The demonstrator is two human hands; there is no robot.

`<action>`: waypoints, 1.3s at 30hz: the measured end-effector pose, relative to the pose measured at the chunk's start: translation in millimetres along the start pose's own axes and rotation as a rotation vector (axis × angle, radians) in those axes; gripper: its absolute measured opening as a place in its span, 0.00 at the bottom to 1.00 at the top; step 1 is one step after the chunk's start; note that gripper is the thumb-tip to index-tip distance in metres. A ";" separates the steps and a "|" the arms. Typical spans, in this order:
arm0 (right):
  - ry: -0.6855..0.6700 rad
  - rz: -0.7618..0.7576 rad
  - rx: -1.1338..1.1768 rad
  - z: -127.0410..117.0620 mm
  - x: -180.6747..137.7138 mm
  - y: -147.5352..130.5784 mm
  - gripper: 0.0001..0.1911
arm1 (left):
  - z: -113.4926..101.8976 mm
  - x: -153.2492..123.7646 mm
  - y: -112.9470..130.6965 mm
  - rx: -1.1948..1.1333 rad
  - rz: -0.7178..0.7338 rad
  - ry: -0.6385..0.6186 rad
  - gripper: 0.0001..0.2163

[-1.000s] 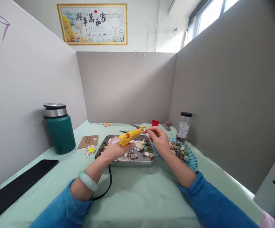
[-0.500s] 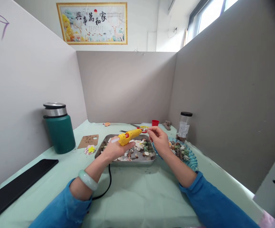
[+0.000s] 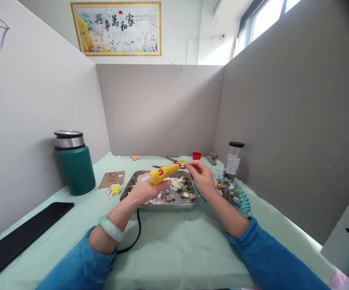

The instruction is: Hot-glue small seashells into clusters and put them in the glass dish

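Note:
My left hand [image 3: 147,190] is wrapped round a yellow hot glue gun [image 3: 164,173], its nozzle pointing right and a pale glue stick showing at its back end. Fingertips of my right hand [image 3: 201,176] are pinched together right at the nozzle; whatever small piece they hold is too tiny to name. Both hands are above a metal tray [image 3: 168,208] of shells and small stones [image 3: 177,184]. Beneath and beyond my right wrist lies a blue scalloped plate [image 3: 245,203] heaped with more shells [image 3: 228,189].
On the left stand a green flask [image 3: 76,169] and a long black slab [image 3: 26,237]. A brown card [image 3: 112,179] and a flower-like piece [image 3: 114,190] lie left of the tray. Scissors [image 3: 182,162], a red cup [image 3: 197,156] and a black-lidded jar [image 3: 234,161] are farther back. Partitions enclose the table.

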State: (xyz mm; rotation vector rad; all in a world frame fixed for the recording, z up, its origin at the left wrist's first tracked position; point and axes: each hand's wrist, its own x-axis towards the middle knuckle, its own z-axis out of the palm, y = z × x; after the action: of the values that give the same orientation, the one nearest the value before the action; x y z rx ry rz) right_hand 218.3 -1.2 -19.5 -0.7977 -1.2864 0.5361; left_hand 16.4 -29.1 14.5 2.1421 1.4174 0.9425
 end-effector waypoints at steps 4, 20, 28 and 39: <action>0.001 -0.004 -0.005 0.1 -0.3 -0.3 0.09 | 0.7 0.4 -1.4 0.005 0.020 0.010 0.15; 0.015 -0.002 0.001 0.2 -0.3 -3.1 0.09 | 0.5 0.6 -1.9 -0.179 -0.050 -0.062 0.17; 0.018 0.013 -0.007 0.6 -0.7 -4.5 0.08 | -2.7 -4.9 7.8 -0.112 -0.039 -0.029 0.16; -0.011 -0.008 -0.017 -0.2 -1.7 -4.5 0.07 | -4.0 -5.1 11.5 -0.043 -0.034 -0.010 0.17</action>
State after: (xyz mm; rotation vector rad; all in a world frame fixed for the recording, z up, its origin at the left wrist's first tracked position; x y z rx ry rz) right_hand 217.8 -5.3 -17.1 -0.8048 -1.3054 0.5241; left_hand 19.6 -38.6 23.2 2.0827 1.4112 0.9400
